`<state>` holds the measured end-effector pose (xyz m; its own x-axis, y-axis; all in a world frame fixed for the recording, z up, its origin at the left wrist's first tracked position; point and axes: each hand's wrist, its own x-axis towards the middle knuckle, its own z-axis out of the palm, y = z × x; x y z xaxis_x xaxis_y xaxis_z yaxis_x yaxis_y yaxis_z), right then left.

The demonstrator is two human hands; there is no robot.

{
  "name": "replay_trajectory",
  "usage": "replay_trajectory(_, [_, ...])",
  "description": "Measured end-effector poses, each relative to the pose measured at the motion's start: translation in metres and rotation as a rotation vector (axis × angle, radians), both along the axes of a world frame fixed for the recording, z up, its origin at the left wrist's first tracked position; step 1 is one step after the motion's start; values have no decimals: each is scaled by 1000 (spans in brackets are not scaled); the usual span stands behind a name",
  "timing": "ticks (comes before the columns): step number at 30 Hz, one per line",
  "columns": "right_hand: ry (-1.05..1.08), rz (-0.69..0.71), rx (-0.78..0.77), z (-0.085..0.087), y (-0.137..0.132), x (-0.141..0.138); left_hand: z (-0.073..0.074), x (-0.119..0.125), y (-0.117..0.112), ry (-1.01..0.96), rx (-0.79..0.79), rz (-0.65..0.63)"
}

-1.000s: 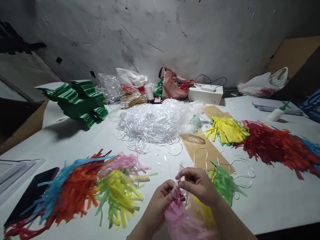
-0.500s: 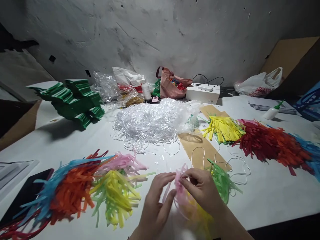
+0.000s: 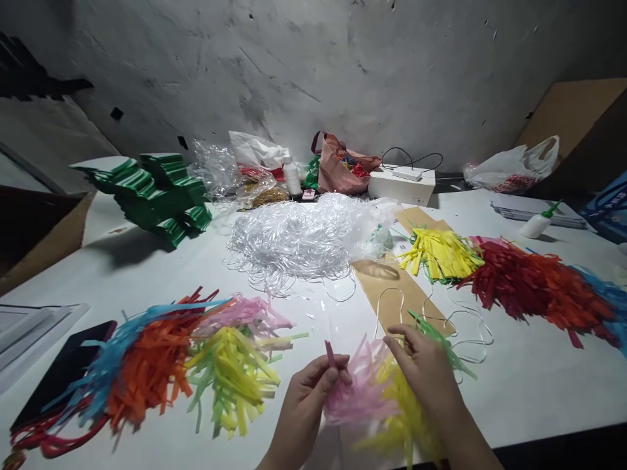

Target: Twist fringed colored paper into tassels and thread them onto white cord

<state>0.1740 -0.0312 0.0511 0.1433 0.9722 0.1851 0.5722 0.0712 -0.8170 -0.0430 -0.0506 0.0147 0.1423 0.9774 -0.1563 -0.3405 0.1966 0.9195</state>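
Note:
My left hand (image 3: 313,395) pinches a pink paper tassel (image 3: 365,385) between thumb and fingers, with a short darker pink end standing up above them. The tassel's strips fan out to the right over the white table. My right hand (image 3: 426,369) is just right of the pink strips, its thumb and forefinger apart; nothing shows between them. Under the right hand and forearm lies a yellow tassel (image 3: 404,414), partly hidden and blurred. Green strips (image 3: 458,359) stick out behind that hand, and a thin white string (image 3: 390,292) loops near its fingertips.
On the left lie orange (image 3: 147,372), blue and yellow-green tassels (image 3: 230,372) beside a dark tablet-like thing (image 3: 63,372). Shiny white string (image 3: 298,241) is heaped mid-table. Yellow (image 3: 443,251) and red tassels (image 3: 514,274) lie right, near a glue bottle (image 3: 536,225). Green cut-out stacks (image 3: 157,196) stand back left.
My right hand has parted from the left and moved up and right. My left hand has lowered slightly, still on the pink tassel, whose strips now spread to the right.

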Motion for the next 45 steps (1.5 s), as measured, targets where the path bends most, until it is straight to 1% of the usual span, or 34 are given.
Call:
replay_trajectory(1, [74, 6, 32, 4, -3, -1, 1, 1, -2, -40, -12, -22])
replay_trajectory(2, [159, 53, 42, 9, -6, -4, 3, 3, -4, -75, -20, -50])
replay_trajectory(4, [325, 218, -1, 18, -10, -13, 7, 5, -8, -117, -36, -108])
replay_trajectory(6, [471, 405, -92, 23, -8, -24, 11, 7, -11, -118, -28, -169])
replay_trajectory(9, [756, 641, -272, 20, -1, -40, 16, 8, -14, -91, -6, -224])
replay_trajectory(11, [922, 737, -374, 15, 3, -46, 16, 9, -17, -100, -9, -227])
replay_trajectory(12, [970, 756, -400, 13, 3, -48, 14, 9, -18, -117, -19, -230])
replay_trajectory(15, [971, 736, -391, 9, 2, -48, 9, 9, -19, -177, -65, -256])
replay_trajectory(17, [925, 697, -360, 8, 0, -47, 6, 9, -20, -195, -88, -261])
replay_trajectory(19, [839, 632, -332, 9, -2, -46, 6, 10, -19, -165, -80, -266])
replay_trajectory(21, [725, 576, -318, 9, -3, -45, 10, 10, -18, -52, -27, -268])
replay_trajectory(24, [540, 564, -280, 8, -4, -45, 20, 11, -19, 241, 134, -239])
replay_trajectory(26, [399, 545, -200, 8, -5, -46, 24, 11, -20, 407, 239, -230])
replay_trajectory(28, [243, 475, -99, 7, -7, -47, 25, 10, -21, 490, 306, -236])
replay_trajectory(29, [180, 439, -61, 7, -7, -48, 23, 10, -21, 502, 316, -235])
replay_trajectory(30, [141, 420, -46, 6, -8, -49, 21, 9, -21, 496, 303, -222])
replay_trajectory(32, [152, 444, -85, 5, -9, -48, 14, 7, -20, 425, 208, -169])
replay_trajectory(34, [224, 479, -118, 2, -9, -44, 7, 5, -19, 280, 68, -104])
replay_trajectory(35, [262, 478, -108, 0, -10, -42, 4, 4, -19, 191, 4, -78])
replay_trajectory(38, [368, 437, -20, -4, -14, -36, -2, 4, -21, -47, -124, -54])
replay_trajectory(41, [474, 486, 41, -6, -22, -36, -2, 7, -23, -158, -173, -69])
replay_trajectory(45, [571, 644, 70, -4, -31, -43, -4, 10, -24, -208, -164, -73])
